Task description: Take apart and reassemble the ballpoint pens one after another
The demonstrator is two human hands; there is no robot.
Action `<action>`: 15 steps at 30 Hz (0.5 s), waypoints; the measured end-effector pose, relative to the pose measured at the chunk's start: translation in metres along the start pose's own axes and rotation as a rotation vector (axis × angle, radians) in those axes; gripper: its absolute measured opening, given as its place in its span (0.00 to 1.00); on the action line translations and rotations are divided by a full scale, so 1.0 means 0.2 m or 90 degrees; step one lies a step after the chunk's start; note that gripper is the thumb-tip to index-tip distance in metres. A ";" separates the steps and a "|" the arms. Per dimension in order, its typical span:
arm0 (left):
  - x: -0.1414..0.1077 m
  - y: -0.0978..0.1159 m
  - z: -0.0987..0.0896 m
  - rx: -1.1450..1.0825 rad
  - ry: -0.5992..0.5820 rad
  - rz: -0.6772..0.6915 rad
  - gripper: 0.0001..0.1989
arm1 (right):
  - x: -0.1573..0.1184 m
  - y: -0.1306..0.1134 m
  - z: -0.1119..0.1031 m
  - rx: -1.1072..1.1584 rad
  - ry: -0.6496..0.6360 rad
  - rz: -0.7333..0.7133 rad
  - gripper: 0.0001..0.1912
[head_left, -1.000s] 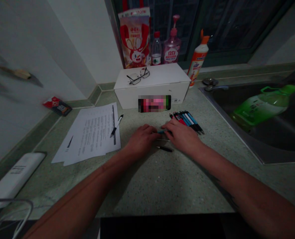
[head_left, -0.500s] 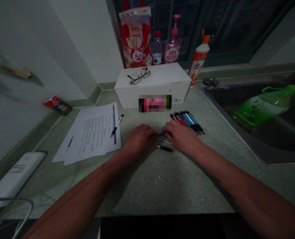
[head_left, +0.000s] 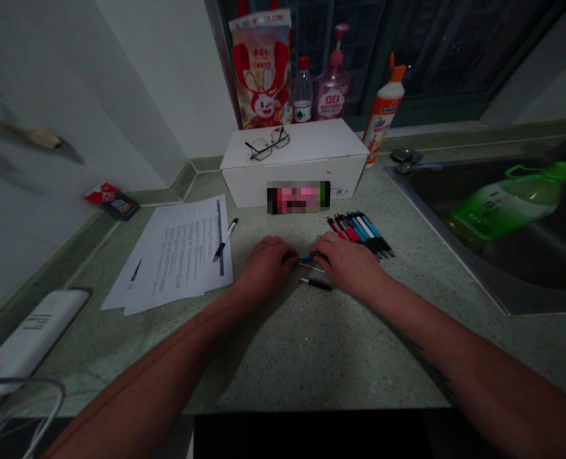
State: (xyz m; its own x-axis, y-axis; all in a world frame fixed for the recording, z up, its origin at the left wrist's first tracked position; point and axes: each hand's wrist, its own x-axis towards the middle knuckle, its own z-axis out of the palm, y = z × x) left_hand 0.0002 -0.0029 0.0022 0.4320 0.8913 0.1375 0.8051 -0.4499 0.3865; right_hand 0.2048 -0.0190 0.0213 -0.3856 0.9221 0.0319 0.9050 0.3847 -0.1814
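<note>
Between my two hands lies a small blue pen part (head_left: 306, 258), pinched at its ends. My left hand (head_left: 268, 264) has its fingers closed on the left end, and my right hand (head_left: 345, 258) closes on the right end. Just below them a thin white refill (head_left: 312, 267) rests on the counter. Nearer to me is a black pen piece with a pale tip (head_left: 316, 284). A row of several pens (head_left: 362, 231), red, blue, white and black, lies beyond my right hand. A white and black pen (head_left: 225, 240) rests on printed sheets (head_left: 178, 255) at the left.
A white box (head_left: 292, 153) with glasses (head_left: 268, 145) on top stands at the back. Bottles and a red bag (head_left: 262, 76) are behind it. The sink (head_left: 493, 287) at the right holds a green bottle (head_left: 507, 204). A white power strip (head_left: 34, 331) lies left.
The view has shifted very slightly. Both hands stay at almost the same place, still around the blue pen part.
</note>
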 end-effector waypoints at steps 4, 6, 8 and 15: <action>0.00 0.01 0.00 0.013 0.009 -0.004 0.06 | 0.00 0.01 0.00 -0.003 0.010 0.017 0.12; 0.00 0.01 0.01 0.012 0.018 -0.001 0.05 | 0.00 0.01 0.00 0.000 0.012 0.017 0.12; 0.00 0.00 0.01 0.007 0.024 0.004 0.05 | 0.00 0.01 -0.01 0.004 0.008 0.012 0.12; 0.00 0.00 0.01 -0.009 0.021 0.009 0.07 | 0.00 0.00 -0.01 0.002 -0.007 0.015 0.13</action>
State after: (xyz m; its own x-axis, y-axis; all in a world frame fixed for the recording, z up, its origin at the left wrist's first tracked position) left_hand 0.0006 -0.0017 0.0004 0.4297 0.8864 0.1722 0.7930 -0.4617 0.3974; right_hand 0.2052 -0.0180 0.0232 -0.3668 0.9302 0.0165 0.9131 0.3633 -0.1853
